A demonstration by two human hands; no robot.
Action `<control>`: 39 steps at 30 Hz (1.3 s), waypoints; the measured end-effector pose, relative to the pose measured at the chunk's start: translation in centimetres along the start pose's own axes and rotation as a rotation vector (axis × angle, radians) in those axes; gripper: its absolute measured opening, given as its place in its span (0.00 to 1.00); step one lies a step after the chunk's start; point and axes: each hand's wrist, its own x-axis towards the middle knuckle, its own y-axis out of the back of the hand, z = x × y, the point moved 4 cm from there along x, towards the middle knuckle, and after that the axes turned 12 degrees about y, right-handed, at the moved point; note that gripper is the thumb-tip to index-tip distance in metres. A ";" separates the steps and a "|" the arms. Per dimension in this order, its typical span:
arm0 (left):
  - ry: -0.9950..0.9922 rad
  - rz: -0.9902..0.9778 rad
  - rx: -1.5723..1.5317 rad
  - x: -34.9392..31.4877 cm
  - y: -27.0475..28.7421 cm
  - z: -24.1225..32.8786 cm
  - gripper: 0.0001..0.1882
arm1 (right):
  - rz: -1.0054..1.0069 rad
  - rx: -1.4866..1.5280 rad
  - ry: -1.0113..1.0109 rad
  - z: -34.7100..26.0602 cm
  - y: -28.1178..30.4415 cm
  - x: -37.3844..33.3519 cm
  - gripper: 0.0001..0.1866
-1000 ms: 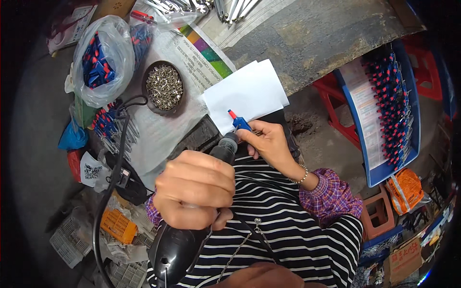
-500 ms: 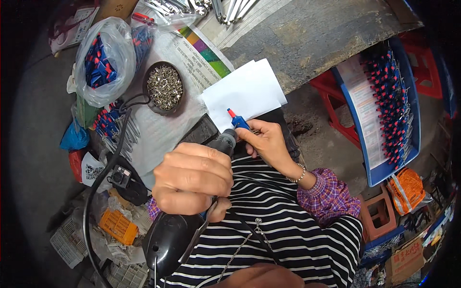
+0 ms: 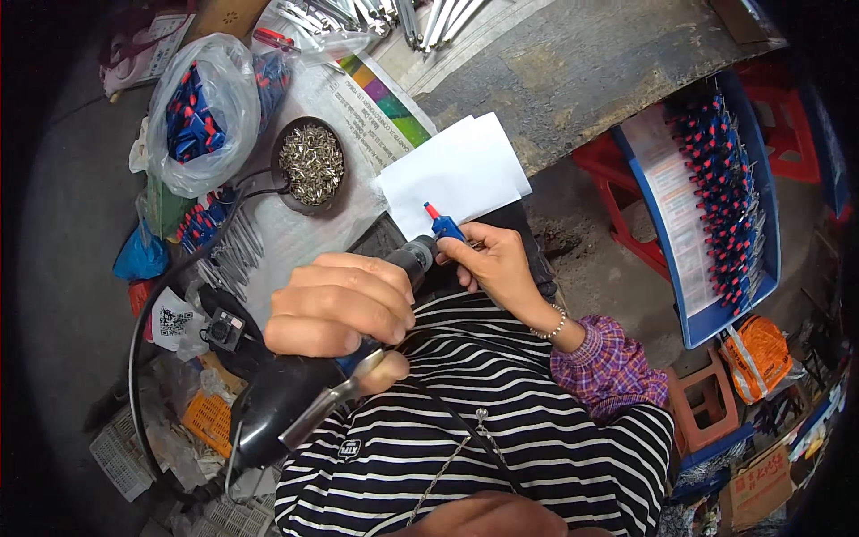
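My left hand (image 3: 344, 309) is closed round a corded black electric drill (image 3: 273, 403). A flat metal strip (image 3: 327, 412) with a bit of blue at its end shows under that hand, by the thumb. The drill's dark chuck (image 3: 415, 254) meets a small blue plastic piece with a red tip (image 3: 444, 224); the contact point itself is hidden. My right hand (image 3: 492, 264) pinches this blue piece between thumb and fingers, its red end pointing up and away. White paper sheets (image 3: 456, 170) lie just beyond the piece. A round dark bowl (image 3: 310, 204) of small metal fasteners (image 3: 310, 161) stands to the left.
A clear bag (image 3: 201, 116) of blue-red pieces stands far left. Similar pieces with metal shafts (image 3: 237, 251) lie below it. A blue tray (image 3: 667, 215) at right holds many such pieces. The drill's black cord (image 3: 143, 349) loops at left. Metal strips (image 3: 438, 22) lie at the far edge.
My left hand and the drill have shifted down and left, the drill's body tilting outward. The cord has swung left. My right hand with the blue piece has hardly moved.
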 end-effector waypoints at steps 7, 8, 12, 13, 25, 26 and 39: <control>0.002 -0.085 0.079 0.4 -0.1 0.6 0.22 | 0.001 0.009 0.023 -0.1 0.0 0.0 0.10; 0.003 -0.085 0.080 0.4 -0.1 0.6 0.22 | -0.002 0.015 0.010 0.0 0.0 0.0 0.10; 0.005 -0.070 0.040 0.2 0.1 -0.1 0.22 | 0.012 0.033 -0.014 0.0 0.1 0.1 0.10; -0.011 -0.075 0.030 0.2 0.1 -0.3 0.22 | 0.019 0.033 -0.014 0.1 0.3 0.0 0.10; 0.026 -0.057 0.035 1.4 -2.6 -0.5 0.17 | 0.046 0.030 0.020 0.2 0.0 -0.1 0.10; 0.024 -0.027 0.044 1.4 -2.5 -0.4 0.17 | 0.051 0.033 0.028 0.1 -0.1 -0.1 0.10; 0.068 -0.092 0.157 1.3 -1.6 0.1 0.22 | 0.067 -0.003 0.066 0.0 -0.1 0.0 0.11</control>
